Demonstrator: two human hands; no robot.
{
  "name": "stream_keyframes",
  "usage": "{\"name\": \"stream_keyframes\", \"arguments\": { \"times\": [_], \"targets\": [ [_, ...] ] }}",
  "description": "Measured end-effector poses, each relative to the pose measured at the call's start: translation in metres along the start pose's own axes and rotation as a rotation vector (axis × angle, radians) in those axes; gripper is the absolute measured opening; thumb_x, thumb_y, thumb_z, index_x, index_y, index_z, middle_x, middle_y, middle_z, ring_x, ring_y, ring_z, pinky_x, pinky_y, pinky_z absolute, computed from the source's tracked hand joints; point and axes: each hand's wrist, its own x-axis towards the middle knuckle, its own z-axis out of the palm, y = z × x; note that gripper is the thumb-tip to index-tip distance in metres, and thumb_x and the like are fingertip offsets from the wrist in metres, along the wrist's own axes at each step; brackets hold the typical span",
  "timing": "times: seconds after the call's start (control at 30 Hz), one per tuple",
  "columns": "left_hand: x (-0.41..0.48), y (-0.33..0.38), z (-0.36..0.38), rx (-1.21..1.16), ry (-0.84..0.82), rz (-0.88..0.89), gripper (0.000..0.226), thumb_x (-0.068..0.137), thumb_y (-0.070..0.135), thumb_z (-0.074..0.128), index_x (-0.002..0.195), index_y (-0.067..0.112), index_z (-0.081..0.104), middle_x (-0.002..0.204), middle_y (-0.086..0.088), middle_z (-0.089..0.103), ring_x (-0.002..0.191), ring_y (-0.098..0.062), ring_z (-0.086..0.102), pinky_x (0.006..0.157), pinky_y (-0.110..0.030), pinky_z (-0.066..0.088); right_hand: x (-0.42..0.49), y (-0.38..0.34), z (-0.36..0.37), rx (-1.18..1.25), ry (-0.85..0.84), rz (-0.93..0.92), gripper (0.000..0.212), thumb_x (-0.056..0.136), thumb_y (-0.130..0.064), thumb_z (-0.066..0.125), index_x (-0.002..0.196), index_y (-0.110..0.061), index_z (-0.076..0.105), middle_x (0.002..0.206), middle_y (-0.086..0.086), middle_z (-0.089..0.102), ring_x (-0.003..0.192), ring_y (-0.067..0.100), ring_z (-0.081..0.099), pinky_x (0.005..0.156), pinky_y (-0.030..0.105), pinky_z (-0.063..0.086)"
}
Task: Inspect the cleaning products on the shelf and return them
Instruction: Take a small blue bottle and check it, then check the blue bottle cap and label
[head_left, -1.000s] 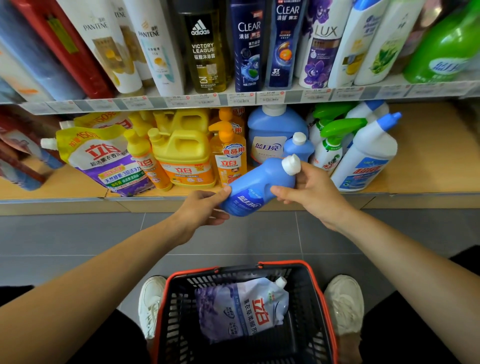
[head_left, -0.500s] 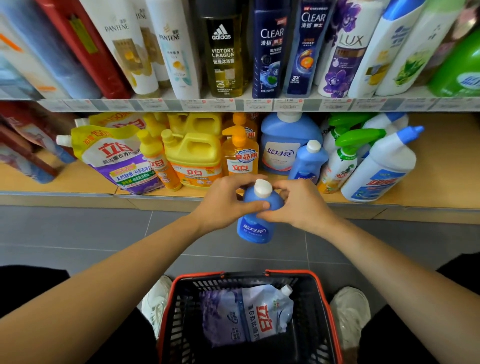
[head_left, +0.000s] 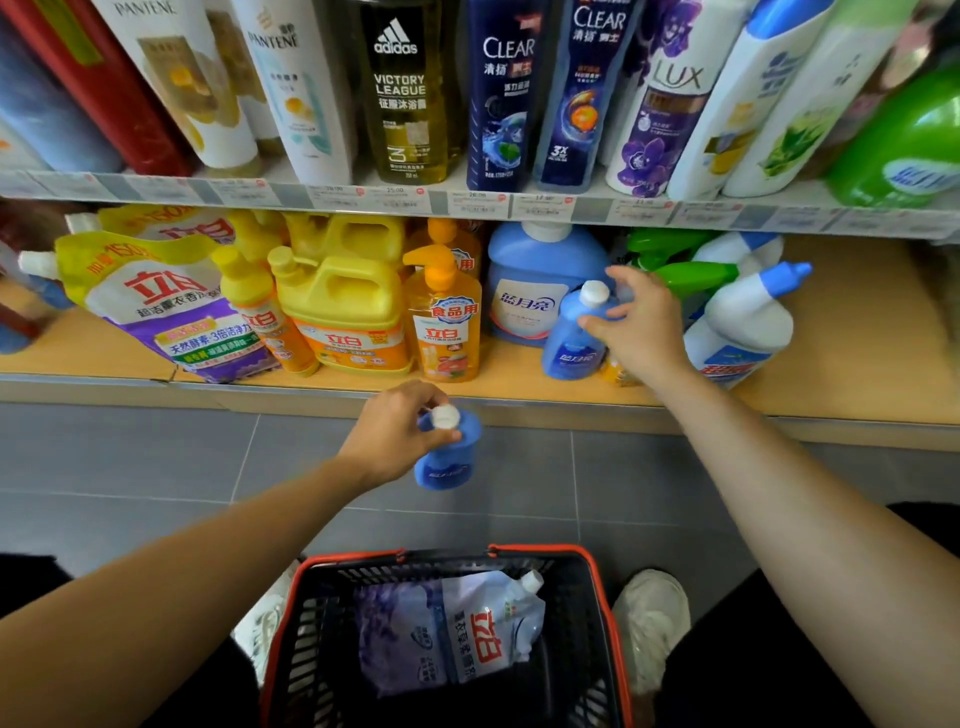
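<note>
My left hand (head_left: 387, 431) grips a small blue bottle (head_left: 447, 460) with a white cap by its neck, held upright above the grey floor in front of the lower shelf (head_left: 519, 374). My right hand (head_left: 641, 325) reaches onto that shelf and touches a second small blue bottle (head_left: 571, 343) with a white cap; thumb and fingers lie around its shoulder. That bottle stands in front of a large blue detergent jug (head_left: 535, 280).
Yellow detergent jugs (head_left: 343, 306), an orange pump bottle (head_left: 444, 322), a yellow-purple refill pouch (head_left: 156, 301) and white spray bottles (head_left: 743, 322) crowd the lower shelf. Shampoo bottles fill the upper shelf. A red-rimmed basket (head_left: 597, 566) with a refill pouch (head_left: 452, 629) sits at my feet.
My right hand let go of the held bottle and moved up and right to the second blue bottle on the shelf. My left hand alone keeps the first bottle.
</note>
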Motion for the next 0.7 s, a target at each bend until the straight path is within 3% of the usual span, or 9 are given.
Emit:
{"name": "stream_keyframes", "arguments": {
  "times": [0.13, 0.2, 0.3, 0.4, 0.53, 0.6, 0.7],
  "targets": [
    [0.010, -0.017, 0.031, 0.061, -0.079, -0.081, 0.032, 0.079, 0.037, 0.085, 0.101, 0.022, 0.068, 0.103, 0.004, 0.069, 0.094, -0.018, 0.063, 0.082, -0.034, 0.051, 0.009, 0.018, 0.010, -0.057, -0.102, -0.013, 0.070, 0.080, -0.014, 0.081, 0.143, -0.011, 0.050, 0.143, 0.009, 0.051, 0.113, 0.034, 0.060, 0.096, 0.036, 0.048],
    [0.010, -0.024, 0.042, 0.081, -0.092, -0.097, 0.031, 0.080, 0.035, 0.083, 0.104, 0.021, 0.068, 0.106, 0.003, 0.069, 0.097, -0.020, 0.064, 0.084, -0.034, 0.049, 0.011, 0.015, 0.014, -0.095, -0.096, -0.036, 0.065, 0.082, -0.016, 0.080, 0.141, -0.012, 0.053, 0.139, 0.011, 0.054, 0.115, 0.033, 0.059, 0.098, 0.037, 0.046],
    [0.014, -0.030, 0.058, 0.087, -0.107, -0.130, 0.034, 0.082, 0.031, 0.083, 0.109, 0.018, 0.068, 0.112, -0.001, 0.069, 0.101, -0.024, 0.064, 0.085, -0.033, 0.046, 0.012, 0.011, 0.015, -0.187, -0.042, -0.102, 0.037, 0.079, -0.011, 0.078, 0.114, -0.007, 0.070, 0.116, 0.016, 0.058, 0.103, 0.037, 0.060, 0.087, 0.039, 0.049],
    [0.013, -0.033, 0.071, 0.092, -0.130, -0.158, 0.037, 0.082, 0.028, 0.083, 0.113, 0.014, 0.067, 0.115, -0.005, 0.068, 0.105, -0.029, 0.063, 0.089, -0.037, 0.046, 0.005, 0.009, 0.015, -0.260, -0.040, -0.122, 0.018, 0.076, -0.009, 0.076, 0.092, -0.003, 0.071, 0.101, 0.016, 0.056, 0.087, 0.038, 0.058, 0.073, 0.040, 0.047],
    [0.015, -0.037, 0.074, 0.083, -0.177, -0.216, 0.040, 0.082, 0.030, 0.082, 0.116, 0.018, 0.065, 0.121, -0.003, 0.066, 0.111, -0.028, 0.062, 0.092, -0.039, 0.049, -0.003, 0.007, 0.007, -0.252, -0.039, -0.133, 0.011, 0.079, -0.009, 0.072, 0.087, -0.002, 0.069, 0.096, 0.015, 0.053, 0.082, 0.037, 0.056, 0.069, 0.041, 0.044],
    [0.019, -0.032, 0.066, 0.097, -0.243, -0.203, 0.053, 0.082, 0.037, 0.081, 0.129, 0.022, 0.061, 0.132, 0.001, 0.063, 0.121, -0.024, 0.060, 0.099, -0.039, 0.049, -0.010, 0.001, 0.001, -0.234, -0.029, -0.156, 0.011, 0.079, -0.010, 0.071, 0.086, -0.002, 0.068, 0.092, 0.012, 0.050, 0.080, 0.034, 0.054, 0.069, 0.043, 0.044],
    [0.026, -0.010, 0.048, 0.041, -0.241, -0.096, 0.077, 0.081, 0.046, 0.081, 0.146, 0.021, 0.049, 0.146, 0.000, 0.056, 0.132, -0.020, 0.053, 0.107, -0.039, 0.045, -0.020, -0.015, -0.010, -0.135, -0.033, -0.202, 0.013, 0.078, -0.013, 0.075, 0.090, -0.011, 0.073, 0.088, 0.002, 0.048, 0.078, 0.018, 0.050, 0.069, 0.033, 0.038]
  ]
}}
